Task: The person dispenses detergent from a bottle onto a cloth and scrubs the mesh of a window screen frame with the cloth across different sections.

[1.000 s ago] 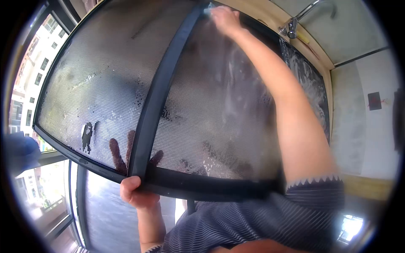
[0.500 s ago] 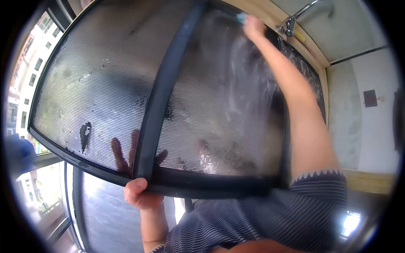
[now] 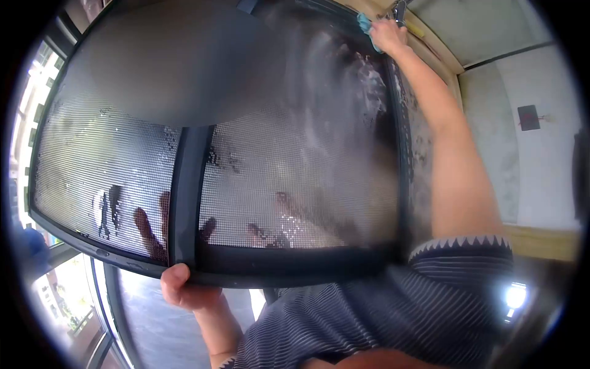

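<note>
A large dark-framed mesh screen stands tilted before me, wet and streaked with whitish suds on its right part. My left hand grips the screen's lower edge at the foot of the central bar, thumb in front, with its fingers showing dark through the mesh. At the upper right corner of the screen, my right hand is closed on a light blue cloth, which touches the frame there. A blurred round patch covers the upper middle of the view.
A metal faucet stands behind my right hand, with a yellow-handled tool beside it on the pale ledge. Windows are at the left. A dark square is on the right wall.
My right hand has moved right with the blue cloth, from the top of the central bar to the upper right corner. My left hand keeps its hold while the view shifts.
</note>
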Tool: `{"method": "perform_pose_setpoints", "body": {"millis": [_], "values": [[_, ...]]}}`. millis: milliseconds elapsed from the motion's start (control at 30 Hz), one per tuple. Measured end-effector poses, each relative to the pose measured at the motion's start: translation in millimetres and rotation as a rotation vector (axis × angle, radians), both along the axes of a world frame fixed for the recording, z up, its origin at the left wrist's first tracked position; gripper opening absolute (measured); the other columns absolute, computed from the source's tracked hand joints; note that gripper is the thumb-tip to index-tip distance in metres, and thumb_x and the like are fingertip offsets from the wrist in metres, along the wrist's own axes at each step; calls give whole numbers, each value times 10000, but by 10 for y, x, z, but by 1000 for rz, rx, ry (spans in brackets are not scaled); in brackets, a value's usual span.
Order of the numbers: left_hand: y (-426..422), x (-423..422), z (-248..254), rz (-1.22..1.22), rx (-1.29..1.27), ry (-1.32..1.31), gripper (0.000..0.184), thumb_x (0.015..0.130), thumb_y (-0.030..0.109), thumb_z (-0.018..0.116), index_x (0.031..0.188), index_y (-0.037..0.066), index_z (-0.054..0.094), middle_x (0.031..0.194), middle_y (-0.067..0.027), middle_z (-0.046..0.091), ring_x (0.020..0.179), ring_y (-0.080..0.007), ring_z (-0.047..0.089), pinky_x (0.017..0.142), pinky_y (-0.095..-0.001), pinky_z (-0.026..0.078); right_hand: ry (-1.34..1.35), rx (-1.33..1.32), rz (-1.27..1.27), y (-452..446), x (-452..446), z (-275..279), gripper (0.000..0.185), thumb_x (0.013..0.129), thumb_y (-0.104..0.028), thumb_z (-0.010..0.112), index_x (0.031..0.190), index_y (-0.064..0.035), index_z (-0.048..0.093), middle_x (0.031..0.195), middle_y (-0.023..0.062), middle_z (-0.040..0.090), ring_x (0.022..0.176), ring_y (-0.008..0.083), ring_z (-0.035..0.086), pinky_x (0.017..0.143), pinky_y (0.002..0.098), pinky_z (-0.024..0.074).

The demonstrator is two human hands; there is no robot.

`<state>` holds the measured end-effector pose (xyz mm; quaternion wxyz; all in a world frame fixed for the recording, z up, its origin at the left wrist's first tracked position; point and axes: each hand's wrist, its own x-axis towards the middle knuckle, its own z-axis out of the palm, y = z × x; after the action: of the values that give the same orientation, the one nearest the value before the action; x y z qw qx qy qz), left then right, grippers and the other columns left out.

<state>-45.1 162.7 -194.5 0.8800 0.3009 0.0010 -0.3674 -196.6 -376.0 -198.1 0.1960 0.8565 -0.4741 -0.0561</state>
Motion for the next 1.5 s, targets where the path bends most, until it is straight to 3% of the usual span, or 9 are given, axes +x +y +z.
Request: {"method": "perform_pose_setpoints", "body": {"millis": [267,400,533,800,933,1067,1200,1367,1500], "values": [[-75,-42,93,65,11,28,207,693,84,460,746,-51,607,780,-211,623,673,-291,635,740,-425,526,-202,19,-243,459,-92,-40,283,725,-246,517,919,-69,623,1039,136,583,979,317,545,789,440,432],[-12,-40,-31,194,117,-56,206,654,115,484,722,-36,608,681,-187,615,550,-250,619,633,-372,554,253,263,28,1304,-417,339,227,700,-152,504,851,-22,613,884,217,596,858,345,582,723,407,471],[189,192,-41,287,175,-49,125,659,97,517,593,15,586,629,-159,605,502,-233,603,502,-313,546,15,329,564,2726,-856,495,189,759,-203,553,865,-47,538,865,96,554,858,257,517,704,343,425],[414,406,-15,216,178,-30,171,672,120,531,680,-34,605,688,-172,616,578,-251,616,612,-348,543,-70,207,487,2487,-570,225,367,676,-77,580,1040,-94,539,924,101,560,873,253,548,712,370,436],[635,642,-136,173,113,-77,219,667,125,527,732,-66,613,739,-193,626,621,-265,628,627,-345,540,-607,335,523,2834,245,7,320,727,-21,445,1040,-66,492,882,177,523,831,364,526,725,395,442],[211,280,127,106,24,-50,158,689,114,526,714,-19,605,770,-175,630,685,-277,631,672,-375,533,-745,592,1026,3488,209,236,211,727,-157,596,932,-109,583,769,39,538,751,169,553,649,307,461],[172,303,68,244,163,-29,184,671,152,531,759,0,584,774,-149,611,704,-259,602,702,-385,496,-936,780,1246,4104,561,371,143,728,-181,622,827,-80,603,815,62,531,790,177,548,655,297,487],[10,101,101,200,30,-7,347,674,110,473,935,-110,535,848,-219,610,771,-303,616,790,-441,492,-715,981,1247,3790,-177,535,259,660,-94,667,911,-60,617,913,95,549,845,230,542,674,313,457],[-63,33,126,267,85,-8,174,687,119,484,698,-20,588,771,-179,623,677,-293,616,708,-409,511,-498,1048,1098,3590,-672,753,283,638,-56,678,918,-59,639,908,92,544,752,208,520,590,289,438]]}}
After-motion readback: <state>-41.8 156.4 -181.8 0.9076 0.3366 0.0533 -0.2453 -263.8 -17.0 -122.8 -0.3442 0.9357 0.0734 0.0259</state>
